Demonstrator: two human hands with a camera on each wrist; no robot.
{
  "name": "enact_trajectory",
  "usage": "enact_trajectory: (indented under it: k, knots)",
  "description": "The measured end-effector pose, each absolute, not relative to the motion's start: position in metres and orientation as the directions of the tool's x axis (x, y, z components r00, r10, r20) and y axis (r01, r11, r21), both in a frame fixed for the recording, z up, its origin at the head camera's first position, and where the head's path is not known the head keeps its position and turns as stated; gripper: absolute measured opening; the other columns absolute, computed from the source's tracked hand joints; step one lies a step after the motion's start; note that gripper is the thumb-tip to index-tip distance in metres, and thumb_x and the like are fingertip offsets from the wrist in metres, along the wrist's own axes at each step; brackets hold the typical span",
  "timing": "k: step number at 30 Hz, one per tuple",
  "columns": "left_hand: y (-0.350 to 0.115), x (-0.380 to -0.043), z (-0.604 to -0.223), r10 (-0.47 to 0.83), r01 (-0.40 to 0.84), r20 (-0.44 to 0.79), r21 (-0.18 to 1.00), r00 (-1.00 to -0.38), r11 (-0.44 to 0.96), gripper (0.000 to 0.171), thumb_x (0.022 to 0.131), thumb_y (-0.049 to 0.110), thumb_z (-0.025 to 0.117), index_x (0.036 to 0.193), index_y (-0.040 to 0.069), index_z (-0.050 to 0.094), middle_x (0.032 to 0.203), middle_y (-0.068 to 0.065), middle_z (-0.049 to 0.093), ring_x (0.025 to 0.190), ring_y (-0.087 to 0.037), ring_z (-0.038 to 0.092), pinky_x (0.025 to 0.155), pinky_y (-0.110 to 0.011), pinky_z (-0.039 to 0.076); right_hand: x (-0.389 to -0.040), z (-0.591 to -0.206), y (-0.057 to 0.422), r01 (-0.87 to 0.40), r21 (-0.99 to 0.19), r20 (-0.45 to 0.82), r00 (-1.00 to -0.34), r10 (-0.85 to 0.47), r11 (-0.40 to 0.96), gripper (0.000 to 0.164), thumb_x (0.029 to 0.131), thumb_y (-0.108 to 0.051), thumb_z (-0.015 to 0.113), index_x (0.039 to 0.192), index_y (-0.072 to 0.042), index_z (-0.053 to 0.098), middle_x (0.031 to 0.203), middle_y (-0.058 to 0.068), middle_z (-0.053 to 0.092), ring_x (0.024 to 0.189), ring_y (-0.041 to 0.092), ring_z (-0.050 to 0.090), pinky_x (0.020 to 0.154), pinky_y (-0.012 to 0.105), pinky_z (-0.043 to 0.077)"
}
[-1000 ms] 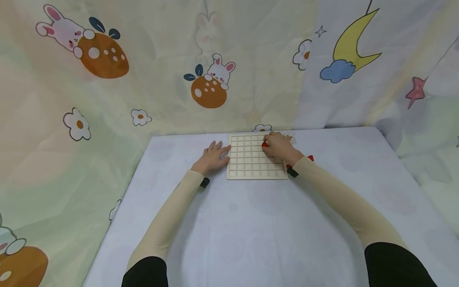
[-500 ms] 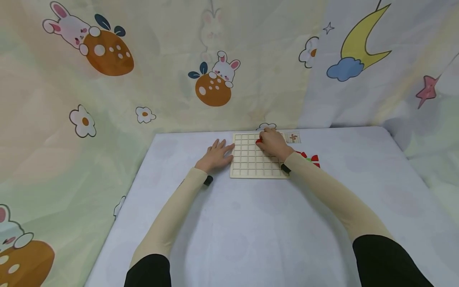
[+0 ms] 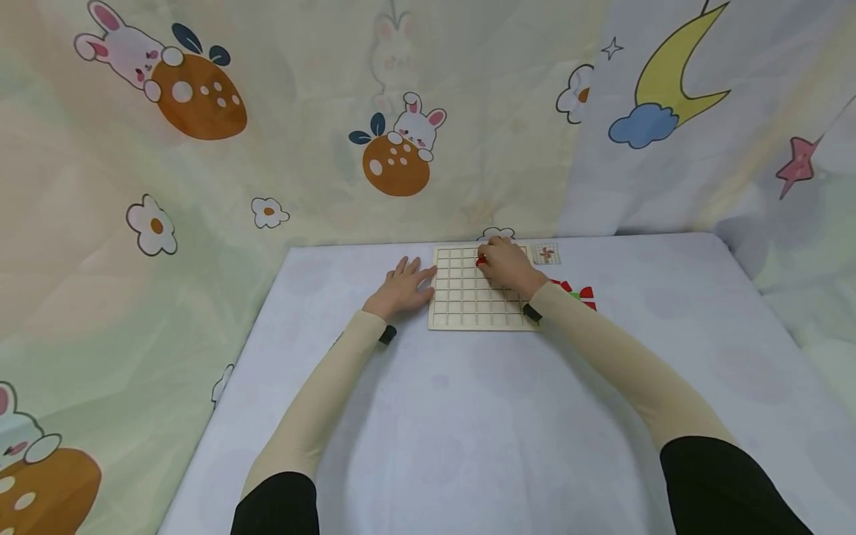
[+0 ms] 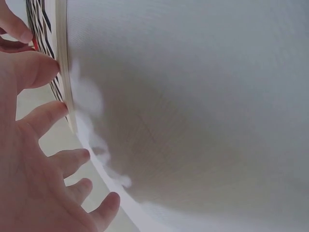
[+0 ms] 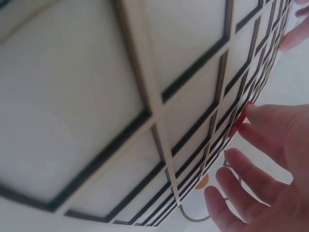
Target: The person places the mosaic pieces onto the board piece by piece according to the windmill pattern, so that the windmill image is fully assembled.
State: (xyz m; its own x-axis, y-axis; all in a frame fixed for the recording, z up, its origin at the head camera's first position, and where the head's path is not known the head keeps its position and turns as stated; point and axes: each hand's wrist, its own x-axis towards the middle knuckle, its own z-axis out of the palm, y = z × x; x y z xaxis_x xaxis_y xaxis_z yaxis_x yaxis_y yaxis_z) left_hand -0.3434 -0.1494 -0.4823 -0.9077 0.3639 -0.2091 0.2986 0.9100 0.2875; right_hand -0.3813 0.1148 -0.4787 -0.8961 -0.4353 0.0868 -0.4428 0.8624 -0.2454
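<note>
A pale wooden grid board (image 3: 461, 310) lies flat at the back of the table, its square cells outlined by raised strips. My left hand (image 3: 403, 288) has its fingers spread, with thumb and forefinger against the board's left edge (image 4: 63, 58). Over the upper part of the grid, my right hand (image 3: 506, 266) pinches a small red piece (image 5: 240, 118) between thumb and forefinger. That piece is down at the strips, and the fingers partly cover it. The other right fingers (image 5: 241, 186) stay loosely extended.
Beside the board's upper right corner lies a small gridded card (image 3: 545, 254) with a brown-red figure. Several loose red and green pieces (image 3: 587, 293) sit right of the board, partly behind the right sleeve (image 3: 602, 342). A printed cloth backdrop (image 3: 301, 148) rises behind the table.
My right hand has moved left across the grid with the red piece, then stayed nearly still. The card and loose pieces show more now. My left hand keeps its place at the board's edge.
</note>
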Motion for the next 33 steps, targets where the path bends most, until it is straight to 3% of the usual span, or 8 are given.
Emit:
enact_trajectory:
  k: [21,33]
  knots:
    - [-0.15,-0.349,-0.485,0.362,0.301,-0.218,0.268,-0.906,0.915,0.059,0.104,0.045,0.042,0.16,0.03,0.029,0.17,-0.011,0.009,0.158,-0.034,-0.004,0.125,-0.058,0.013,-0.384,-0.48,0.113,-0.415,-0.264,0.078,-0.909,-0.409,0.871,0.02,0.099,-0.018,0.063,0.113,-0.006,0.07,0.114,0.017,0.061,0.104,0.034,0.057,0.079,0.044,0.054]
    - [-0.149,-0.348,-0.486,0.357,0.299,-0.219,0.256,-0.908,0.919,0.06,0.104,0.046,0.041,0.16,0.031,0.028,0.171,-0.01,0.009,0.158,-0.035,-0.003,0.125,-0.057,0.012,-0.372,-0.474,0.118,-0.434,-0.255,0.049,-0.898,-0.437,0.864,0.032,0.1,-0.022,0.061,0.126,-0.003,0.064,0.122,0.02,0.061,0.104,0.035,0.061,0.082,0.044,0.055]
